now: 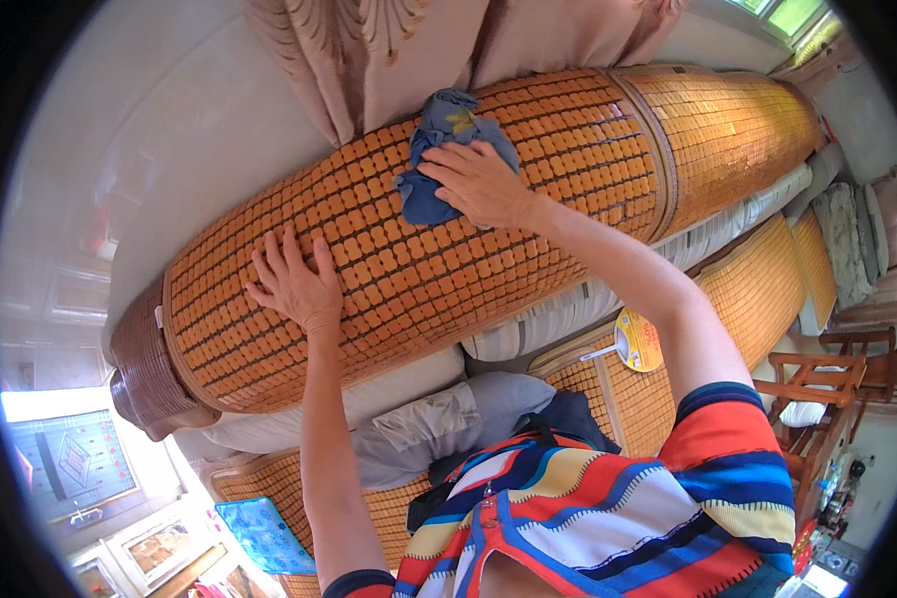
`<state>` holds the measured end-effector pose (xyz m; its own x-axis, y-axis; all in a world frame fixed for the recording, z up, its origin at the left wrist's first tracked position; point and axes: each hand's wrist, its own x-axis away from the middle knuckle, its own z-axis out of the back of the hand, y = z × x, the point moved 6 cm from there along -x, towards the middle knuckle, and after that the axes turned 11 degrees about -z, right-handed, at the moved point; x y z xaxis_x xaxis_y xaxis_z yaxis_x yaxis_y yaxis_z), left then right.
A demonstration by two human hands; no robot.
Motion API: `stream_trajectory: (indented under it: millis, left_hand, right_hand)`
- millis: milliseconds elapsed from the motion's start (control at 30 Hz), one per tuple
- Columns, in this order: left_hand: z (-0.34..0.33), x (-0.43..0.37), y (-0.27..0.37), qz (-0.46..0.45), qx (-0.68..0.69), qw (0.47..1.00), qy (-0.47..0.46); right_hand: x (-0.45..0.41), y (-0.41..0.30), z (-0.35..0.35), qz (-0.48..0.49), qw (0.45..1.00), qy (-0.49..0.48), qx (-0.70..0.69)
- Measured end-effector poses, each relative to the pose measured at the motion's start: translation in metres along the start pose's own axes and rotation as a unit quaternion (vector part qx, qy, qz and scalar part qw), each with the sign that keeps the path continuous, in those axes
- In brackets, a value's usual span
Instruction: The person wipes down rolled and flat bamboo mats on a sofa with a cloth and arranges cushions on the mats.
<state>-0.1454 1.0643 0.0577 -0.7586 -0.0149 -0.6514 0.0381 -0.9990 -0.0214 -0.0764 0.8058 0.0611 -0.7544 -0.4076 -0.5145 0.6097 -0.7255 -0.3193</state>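
Observation:
A bamboo-tile mat covers the long, rounded back of a sofa. My right hand presses a crumpled blue cloth down on the mat's upper part; a yellow patch shows near the cloth's top. Further left, my left hand lies palm down on the tiles with its fingers spread, holding nothing. Part of the cloth is hidden beneath my right hand. Beyond a raised seam, a second bamboo mat carries on to the right.
Pink curtains hang behind the sofa back. Below it are a grey cushion, striped cushions and a matted seat bearing a yellow hand fan. A blue pad lies lower left; wooden chairs stand at right.

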Motion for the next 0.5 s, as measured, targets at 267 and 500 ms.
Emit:
stream_trajectory:
  millis: [267, 500]
  left_hand:
    - [-0.006, 0.001, 0.000, -0.015, 0.000, 1.000, -0.001]
    - [-0.010, 0.004, 0.001, -0.012, 0.001, 1.000, -0.007]
  right_hand:
    - [0.016, 0.171, 0.082, -0.094, 0.907, 0.004, 0.411]
    - [0.091, 0.152, 0.100, -0.179, 0.921, 0.161, 0.306]
